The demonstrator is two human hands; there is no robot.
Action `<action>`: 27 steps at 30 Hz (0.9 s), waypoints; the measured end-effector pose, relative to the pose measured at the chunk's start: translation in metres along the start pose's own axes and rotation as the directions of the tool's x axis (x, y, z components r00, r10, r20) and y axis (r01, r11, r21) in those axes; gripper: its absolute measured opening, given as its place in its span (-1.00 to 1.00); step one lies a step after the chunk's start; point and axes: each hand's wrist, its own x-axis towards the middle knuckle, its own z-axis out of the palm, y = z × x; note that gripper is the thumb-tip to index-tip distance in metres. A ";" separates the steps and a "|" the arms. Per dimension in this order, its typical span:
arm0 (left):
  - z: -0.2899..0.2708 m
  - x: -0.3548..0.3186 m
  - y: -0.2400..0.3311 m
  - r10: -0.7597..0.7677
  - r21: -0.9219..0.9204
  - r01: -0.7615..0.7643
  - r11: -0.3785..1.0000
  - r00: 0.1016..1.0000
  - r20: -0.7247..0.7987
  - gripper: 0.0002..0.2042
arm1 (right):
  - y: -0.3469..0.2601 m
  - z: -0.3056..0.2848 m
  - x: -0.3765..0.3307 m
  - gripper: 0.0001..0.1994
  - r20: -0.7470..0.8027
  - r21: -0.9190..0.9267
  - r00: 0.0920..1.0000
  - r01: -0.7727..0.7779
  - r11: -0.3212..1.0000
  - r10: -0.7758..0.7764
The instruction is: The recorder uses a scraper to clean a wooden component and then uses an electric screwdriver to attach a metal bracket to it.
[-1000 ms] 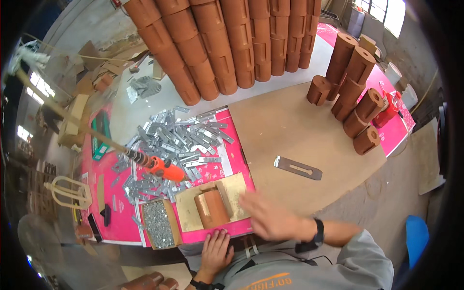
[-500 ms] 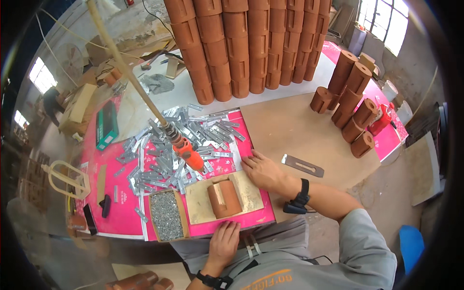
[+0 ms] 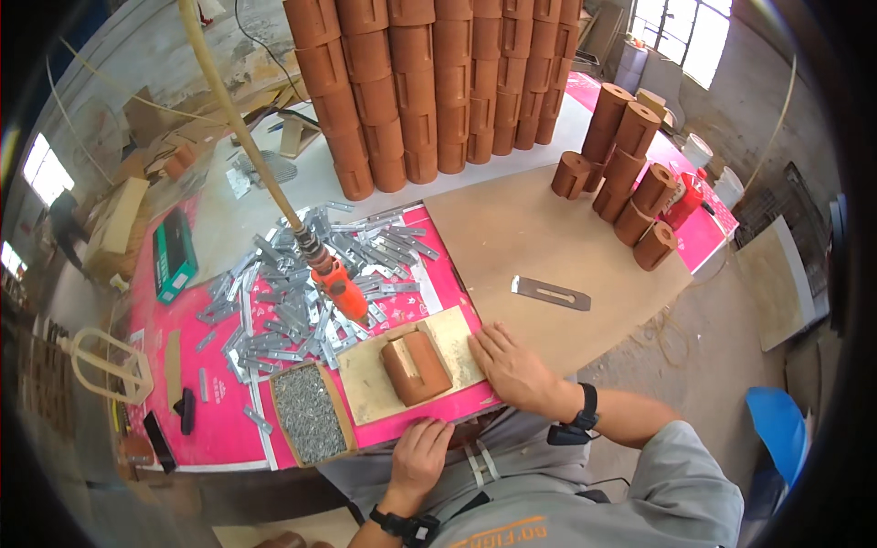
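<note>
My right hand (image 3: 513, 367) lies flat at the right edge of a pale wooden board (image 3: 365, 399), fingers stretched out and holding nothing. At the table's near edge rests my left hand (image 3: 422, 457), fingers extended and nothing visible in it. A brown slotted cylinder (image 3: 417, 374) lies on its side on the board, its pale slot facing up. Beyond the board's far left side, an orange power screwdriver (image 3: 340, 290) hangs tip down from a yellowish hose. Neither hand touches the cylinder or the screwdriver.
A box of small screws (image 3: 309, 413) stands left of the board. Loose metal strips (image 3: 301, 315) are heaped behind it. Stacked brown cylinders (image 3: 416, 100) form a tall wall at the back, with more cylinders (image 3: 624, 169) to the right. A flat slotted blade (image 3: 552, 292) lies on brown sheeting.
My right hand has slid nearer to me along the board's right side. My left hand stays at the table edge. The whole view has shifted and turned slightly.
</note>
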 end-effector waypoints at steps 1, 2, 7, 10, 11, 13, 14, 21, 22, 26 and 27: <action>-0.001 0.001 -0.001 0.022 -0.004 -0.023 1.000 0.999 -0.039 -0.75 | 0.000 -0.003 -0.003 -0.38 -0.060 0.017 0.998 0.003 1.000 -0.002; -0.001 0.001 -0.002 0.023 -0.017 -0.024 1.000 0.999 -0.036 -0.75 | 0.001 -0.005 -0.004 -0.39 -0.035 0.140 0.999 0.014 0.990 -0.009; 0.000 0.003 -0.001 0.053 -0.003 -0.053 0.999 0.997 -0.059 -0.75 | 0.032 0.009 0.037 -0.37 -0.309 0.219 0.950 0.029 0.975 0.041; 0.000 0.007 0.001 0.075 -0.001 -0.075 0.997 0.997 -0.016 -0.68 | 0.042 0.022 0.057 -0.35 -0.254 0.124 0.967 0.061 0.990 -0.028; 0.002 0.010 0.003 0.100 -0.009 -0.100 0.995 0.995 -0.011 -0.69 | 0.043 0.023 0.059 -0.34 -0.222 0.085 0.975 0.052 0.995 -0.032; 0.008 0.019 0.007 0.122 -0.023 -0.121 0.992 0.992 0.043 -0.64 | 0.039 0.022 0.054 -0.29 -0.164 0.003 0.986 0.022 1.000 -0.021; 0.013 0.024 0.010 0.113 -0.015 -0.113 0.994 0.994 -0.005 -0.64 | 0.036 0.021 0.048 -0.29 -0.174 0.024 0.983 0.064 0.998 -0.059; 0.042 0.051 0.026 0.162 -0.064 -0.160 0.985 0.986 0.031 -0.56 | 0.004 0.015 -0.022 -0.29 -0.185 0.171 0.981 0.084 0.982 -0.051; 0.041 0.048 0.026 0.168 -0.060 -0.166 0.984 0.985 0.027 -0.60 | -0.003 0.015 -0.035 -0.27 -0.161 0.247 0.987 0.061 0.967 -0.021; 0.029 0.019 0.019 0.203 -0.077 -0.195 0.978 0.972 0.121 -0.67 | -0.034 0.009 -0.088 -0.22 -0.094 0.275 0.993 0.096 0.957 -0.073; 0.026 0.010 0.016 0.226 -0.071 -0.219 0.973 0.967 0.120 -0.69 | -0.042 0.006 -0.098 -0.22 -0.079 0.283 0.994 0.097 0.954 -0.078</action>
